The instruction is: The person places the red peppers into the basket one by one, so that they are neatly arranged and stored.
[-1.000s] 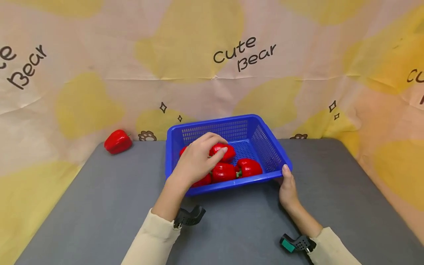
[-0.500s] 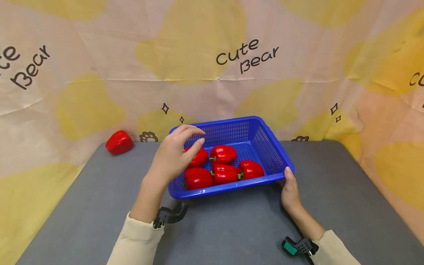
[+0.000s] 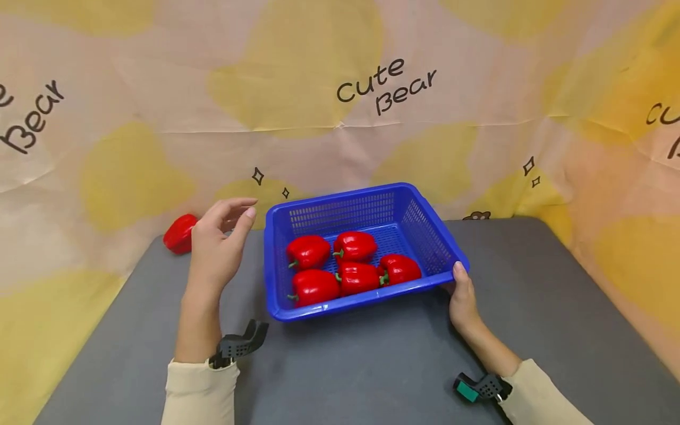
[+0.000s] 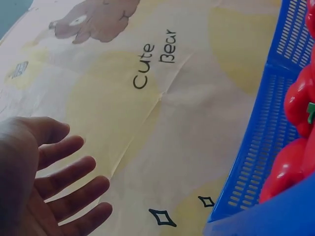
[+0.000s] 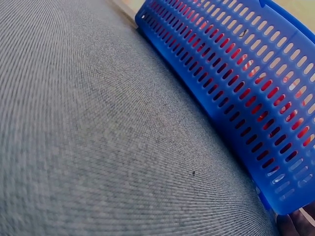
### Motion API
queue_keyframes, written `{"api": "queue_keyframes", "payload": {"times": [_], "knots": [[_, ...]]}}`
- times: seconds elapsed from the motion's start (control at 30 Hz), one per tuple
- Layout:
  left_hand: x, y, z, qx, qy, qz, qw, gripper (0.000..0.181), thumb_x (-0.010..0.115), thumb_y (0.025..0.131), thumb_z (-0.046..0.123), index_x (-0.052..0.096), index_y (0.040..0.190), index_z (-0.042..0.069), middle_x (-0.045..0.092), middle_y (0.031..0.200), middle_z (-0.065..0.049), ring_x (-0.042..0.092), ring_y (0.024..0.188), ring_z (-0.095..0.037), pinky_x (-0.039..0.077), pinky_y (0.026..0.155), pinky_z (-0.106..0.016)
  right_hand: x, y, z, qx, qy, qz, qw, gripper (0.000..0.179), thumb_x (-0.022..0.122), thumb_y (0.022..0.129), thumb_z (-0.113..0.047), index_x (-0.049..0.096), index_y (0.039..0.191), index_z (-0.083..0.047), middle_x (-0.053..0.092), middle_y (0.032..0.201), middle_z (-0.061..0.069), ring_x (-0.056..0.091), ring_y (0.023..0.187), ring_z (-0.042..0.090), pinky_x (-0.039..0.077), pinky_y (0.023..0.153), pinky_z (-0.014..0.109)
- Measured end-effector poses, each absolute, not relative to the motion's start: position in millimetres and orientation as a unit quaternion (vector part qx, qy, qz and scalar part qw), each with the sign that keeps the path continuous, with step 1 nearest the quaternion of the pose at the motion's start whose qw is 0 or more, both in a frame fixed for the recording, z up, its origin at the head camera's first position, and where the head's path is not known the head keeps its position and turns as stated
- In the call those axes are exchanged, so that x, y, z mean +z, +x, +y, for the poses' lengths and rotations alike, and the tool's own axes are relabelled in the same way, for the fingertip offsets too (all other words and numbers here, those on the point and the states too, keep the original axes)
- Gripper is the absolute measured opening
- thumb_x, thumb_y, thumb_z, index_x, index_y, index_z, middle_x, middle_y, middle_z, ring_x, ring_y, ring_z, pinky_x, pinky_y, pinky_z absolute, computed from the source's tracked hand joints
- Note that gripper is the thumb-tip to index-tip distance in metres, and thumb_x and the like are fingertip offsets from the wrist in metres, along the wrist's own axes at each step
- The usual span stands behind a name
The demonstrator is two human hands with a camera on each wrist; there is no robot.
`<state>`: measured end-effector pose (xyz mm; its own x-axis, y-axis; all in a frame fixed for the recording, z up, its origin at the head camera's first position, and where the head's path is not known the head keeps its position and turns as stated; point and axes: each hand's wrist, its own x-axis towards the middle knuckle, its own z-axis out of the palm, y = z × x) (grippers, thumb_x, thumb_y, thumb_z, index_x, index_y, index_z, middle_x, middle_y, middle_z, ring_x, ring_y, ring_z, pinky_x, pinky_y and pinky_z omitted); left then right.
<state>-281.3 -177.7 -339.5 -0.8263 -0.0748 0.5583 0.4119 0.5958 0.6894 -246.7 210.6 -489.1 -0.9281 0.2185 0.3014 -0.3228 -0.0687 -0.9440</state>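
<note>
A blue plastic basket (image 3: 425, 236) with slotted walls stands tilted toward me in the head view. Inside it lie several red bell peppers (image 3: 315, 287) with green stems, gathered at its left and front. My right hand (image 3: 463, 304) grips the basket's near right corner, thumb over the rim and fingers out of sight below; the right wrist view shows the slotted wall at close range. Holding nothing, my left hand (image 3: 215, 251) is raised left of the basket, its fingers apart and loosely bent. Another red bell pepper (image 3: 179, 235) lies beyond it at the table's far left corner, partly covered by that hand.
A grey table (image 3: 361, 366) carries the basket. Directly behind its far edge hangs a pink and yellow cloth (image 3: 303, 77) printed with "Cute Bear". Each wrist wears a black camera mount (image 3: 241, 342) that juts inward.
My left hand has drawn out of the basket, away from the peppers, and moved left toward the lone pepper. My right hand keeps its grip on the corner.
</note>
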Motion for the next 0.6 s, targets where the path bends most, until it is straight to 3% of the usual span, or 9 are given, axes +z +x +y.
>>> {"api": "queue_keyframes", "payload": {"times": [0.1, 0.2, 0.3, 0.43, 0.6], "knots": [[-341, -286, -177, -0.439, -0.093, -0.848, 0.283, 0.029, 0.06, 0.101, 0.028, 0.07, 0.124, 0.013, 0.07, 0.12, -0.007, 0.068, 0.103, -0.022, 0.048, 0.081, -0.015, -487, -246, 214, 0.726, 0.035, -0.66, 0.189, 0.057, 0.029, 0.108, -0.038, 0.049, 0.136, 0.008, 0.067, 0.112, -0.017, 0.065, 0.101, -0.003, 0.051, 0.088, 0.011], [-343, -292, -179, -0.42, -0.085, -0.853, 0.298, 0.03, 0.061, 0.1, 0.027, 0.07, 0.125, 0.012, 0.07, 0.122, -0.009, 0.069, 0.102, -0.026, 0.053, 0.082, -0.024, -487, -246, 216, 0.723, 0.029, -0.665, 0.187, 0.062, 0.028, 0.108, -0.038, 0.044, 0.139, 0.013, 0.066, 0.113, -0.018, 0.064, 0.102, -0.003, 0.05, 0.089, 0.01], [-349, -296, -186, -0.399, -0.067, -0.857, 0.319, 0.032, 0.063, 0.098, 0.024, 0.069, 0.126, 0.009, 0.068, 0.126, -0.013, 0.066, 0.11, -0.03, 0.055, 0.09, -0.039, -489, -248, 216, 0.722, 0.03, -0.668, 0.177, 0.064, 0.027, 0.108, -0.037, 0.04, 0.141, 0.017, 0.066, 0.114, -0.018, 0.064, 0.104, -0.003, 0.05, 0.09, 0.01], [-359, -298, -200, -0.389, -0.037, -0.855, 0.34, 0.038, 0.065, 0.096, 0.023, 0.065, 0.131, 0.006, 0.064, 0.134, -0.016, 0.057, 0.127, -0.033, 0.047, 0.104, -0.055, -491, -251, 213, 0.722, 0.039, -0.669, 0.171, 0.065, 0.026, 0.108, -0.037, 0.041, 0.141, 0.018, 0.067, 0.115, -0.016, 0.065, 0.104, -0.001, 0.051, 0.089, 0.012], [-370, -300, -211, -0.4, 0.0, -0.851, 0.339, 0.047, 0.068, 0.094, 0.026, 0.06, 0.136, 0.007, 0.059, 0.14, -0.017, 0.054, 0.122, -0.033, 0.046, 0.099, -0.052, -490, -252, 211, 0.722, 0.038, -0.667, 0.179, 0.065, 0.028, 0.108, -0.038, 0.044, 0.136, 0.018, 0.069, 0.11, -0.015, 0.066, 0.099, -0.001, 0.052, 0.087, 0.011]]}}
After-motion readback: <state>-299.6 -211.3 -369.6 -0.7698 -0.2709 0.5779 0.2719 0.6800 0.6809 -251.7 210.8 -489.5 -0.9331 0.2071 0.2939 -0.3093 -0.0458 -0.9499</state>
